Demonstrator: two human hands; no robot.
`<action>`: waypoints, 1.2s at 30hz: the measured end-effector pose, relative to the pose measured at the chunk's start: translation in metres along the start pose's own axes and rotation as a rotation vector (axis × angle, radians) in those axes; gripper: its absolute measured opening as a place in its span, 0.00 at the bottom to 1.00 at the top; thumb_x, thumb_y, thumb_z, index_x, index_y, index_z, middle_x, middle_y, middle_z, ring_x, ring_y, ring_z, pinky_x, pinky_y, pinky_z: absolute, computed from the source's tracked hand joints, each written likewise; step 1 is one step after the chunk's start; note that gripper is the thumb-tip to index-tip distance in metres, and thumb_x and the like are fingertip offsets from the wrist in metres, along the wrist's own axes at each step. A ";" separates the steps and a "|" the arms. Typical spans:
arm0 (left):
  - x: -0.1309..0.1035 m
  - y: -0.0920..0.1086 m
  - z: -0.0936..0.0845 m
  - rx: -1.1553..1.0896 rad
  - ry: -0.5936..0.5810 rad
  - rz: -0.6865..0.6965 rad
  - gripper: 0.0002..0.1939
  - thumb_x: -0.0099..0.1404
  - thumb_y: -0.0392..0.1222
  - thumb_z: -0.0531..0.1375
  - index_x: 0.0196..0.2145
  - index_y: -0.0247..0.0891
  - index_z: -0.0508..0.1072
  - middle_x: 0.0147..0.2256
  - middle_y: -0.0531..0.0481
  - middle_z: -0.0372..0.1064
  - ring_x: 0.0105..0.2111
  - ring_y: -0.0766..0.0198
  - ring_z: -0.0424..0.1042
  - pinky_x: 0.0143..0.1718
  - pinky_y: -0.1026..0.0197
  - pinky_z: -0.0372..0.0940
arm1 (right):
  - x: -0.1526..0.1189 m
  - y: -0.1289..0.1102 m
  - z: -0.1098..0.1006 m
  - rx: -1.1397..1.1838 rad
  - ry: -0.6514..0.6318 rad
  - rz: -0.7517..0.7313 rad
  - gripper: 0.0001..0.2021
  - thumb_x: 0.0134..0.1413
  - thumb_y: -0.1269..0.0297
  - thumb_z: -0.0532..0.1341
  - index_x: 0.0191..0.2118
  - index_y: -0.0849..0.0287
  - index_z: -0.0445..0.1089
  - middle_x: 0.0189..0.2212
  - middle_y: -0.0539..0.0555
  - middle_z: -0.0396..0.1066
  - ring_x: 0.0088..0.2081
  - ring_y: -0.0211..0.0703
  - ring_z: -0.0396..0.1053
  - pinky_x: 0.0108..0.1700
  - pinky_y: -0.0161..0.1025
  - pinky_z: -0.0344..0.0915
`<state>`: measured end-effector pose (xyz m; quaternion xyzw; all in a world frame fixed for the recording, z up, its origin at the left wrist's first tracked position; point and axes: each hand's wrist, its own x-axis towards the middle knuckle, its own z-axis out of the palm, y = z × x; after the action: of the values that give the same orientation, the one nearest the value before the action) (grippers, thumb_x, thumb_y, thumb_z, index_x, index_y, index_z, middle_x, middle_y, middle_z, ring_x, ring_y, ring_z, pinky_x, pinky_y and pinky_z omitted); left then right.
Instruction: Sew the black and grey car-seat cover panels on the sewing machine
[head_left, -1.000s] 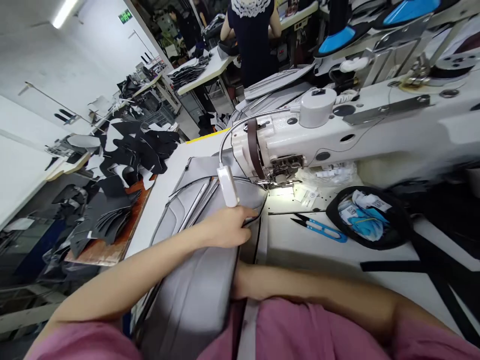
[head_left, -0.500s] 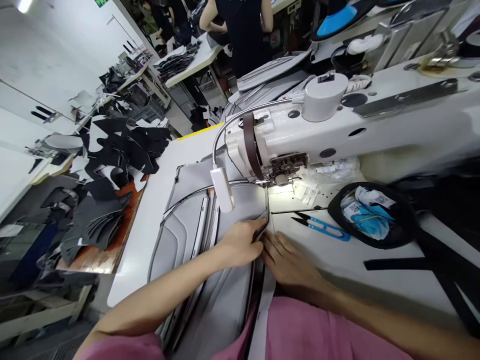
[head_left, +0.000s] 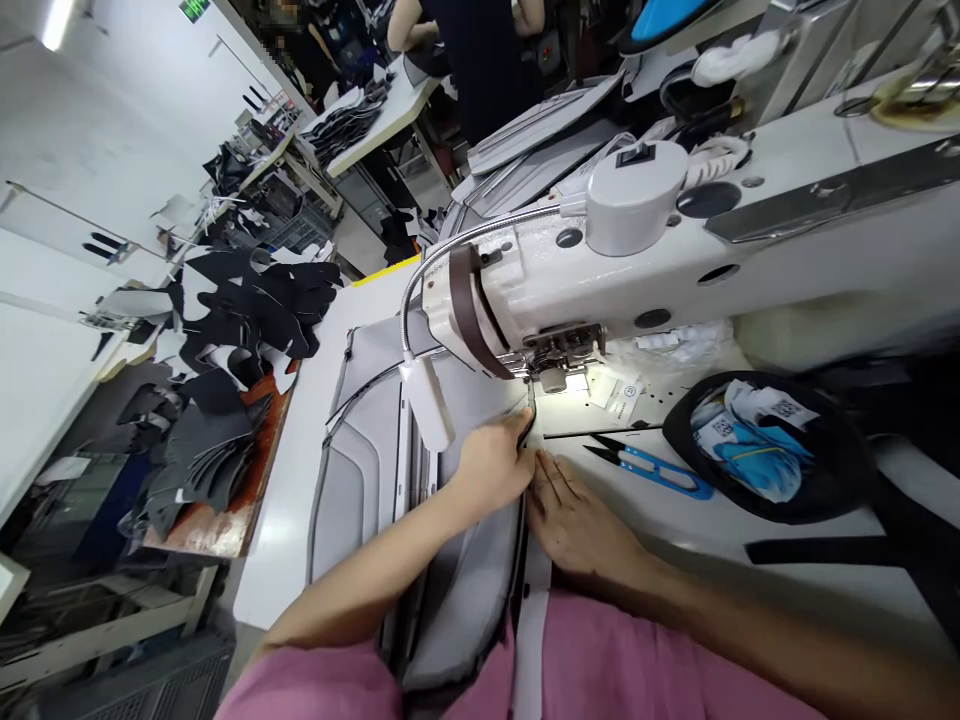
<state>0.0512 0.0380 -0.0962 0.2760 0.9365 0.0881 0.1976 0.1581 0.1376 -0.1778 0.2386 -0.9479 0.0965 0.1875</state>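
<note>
A grey padded cover panel with dark edging (head_left: pixel 465 590), which looks like a car seat cover, lies on the white sewing table, its far end at the sewing machine's presser foot (head_left: pixel 553 380). My left hand (head_left: pixel 491 465) is closed on the panel's right edge, fingers curled, just in front of the foot. Flat against that same edge, my right hand (head_left: pixel 577 515) rests with its fingers stretched out on the tabletop. The machine's white head (head_left: pixel 517 290) stands above the panel. A small lamp (head_left: pixel 426 405) on a bendable neck hangs over the fabric.
Blue thread snips (head_left: pixel 652 468) lie right of my hands, beside a black round holder (head_left: pixel 862 480) with blue and white labels. A black strap (head_left: pixel 825 551) lies nearer. Dark cut pieces (head_left: pixel 210 450) are stacked at left. Another person (head_left: pixel 484 70) stands behind the machine.
My left hand has moved forward along the panel edge, closer to the presser foot, and the panel has slid with it. My right hand stays flat beside the edge. The view has shifted slightly.
</note>
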 end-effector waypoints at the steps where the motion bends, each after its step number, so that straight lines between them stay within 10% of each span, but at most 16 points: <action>1: 0.003 0.000 0.001 0.018 0.011 -0.006 0.29 0.57 0.34 0.50 0.57 0.35 0.64 0.50 0.44 0.70 0.50 0.56 0.69 0.53 0.57 0.64 | 0.001 -0.001 0.000 -0.004 -0.001 -0.002 0.19 0.52 0.70 0.54 0.47 0.76 0.69 0.48 0.78 0.68 0.52 0.62 0.67 0.55 0.54 0.62; 9: 0.030 0.012 0.004 0.180 0.059 -0.138 0.25 0.58 0.38 0.52 0.54 0.37 0.64 0.44 0.41 0.68 0.40 0.53 0.71 0.43 0.54 0.66 | 0.003 0.000 -0.011 -0.010 0.080 -0.021 0.15 0.50 0.71 0.54 0.39 0.73 0.75 0.42 0.76 0.72 0.46 0.59 0.72 0.53 0.52 0.65; 18: -0.020 0.020 -0.003 0.013 -0.129 -0.107 0.38 0.57 0.46 0.55 0.63 0.34 0.50 0.51 0.37 0.56 0.54 0.48 0.58 0.55 0.51 0.60 | -0.003 0.003 -0.014 0.026 0.108 -0.093 0.13 0.49 0.75 0.55 0.37 0.69 0.75 0.37 0.71 0.75 0.42 0.56 0.73 0.49 0.52 0.67; 27: 0.005 0.019 0.003 0.114 0.020 -0.117 0.36 0.56 0.45 0.56 0.62 0.37 0.55 0.47 0.39 0.56 0.47 0.48 0.62 0.48 0.49 0.64 | -0.003 0.002 -0.017 0.039 0.047 -0.158 0.11 0.50 0.77 0.52 0.32 0.66 0.72 0.32 0.70 0.75 0.37 0.55 0.75 0.45 0.49 0.70; 36: -0.018 0.017 -0.013 0.147 -0.153 -0.062 0.38 0.56 0.48 0.57 0.63 0.37 0.55 0.48 0.38 0.57 0.50 0.48 0.59 0.51 0.49 0.62 | -0.005 0.002 -0.017 0.044 0.156 -0.124 0.14 0.47 0.79 0.50 0.35 0.70 0.73 0.33 0.69 0.75 0.34 0.51 0.75 0.39 0.44 0.71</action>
<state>0.0676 0.0414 -0.0735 0.2663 0.9308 -0.0082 0.2502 0.1665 0.1455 -0.1645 0.2927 -0.9115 0.1237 0.2610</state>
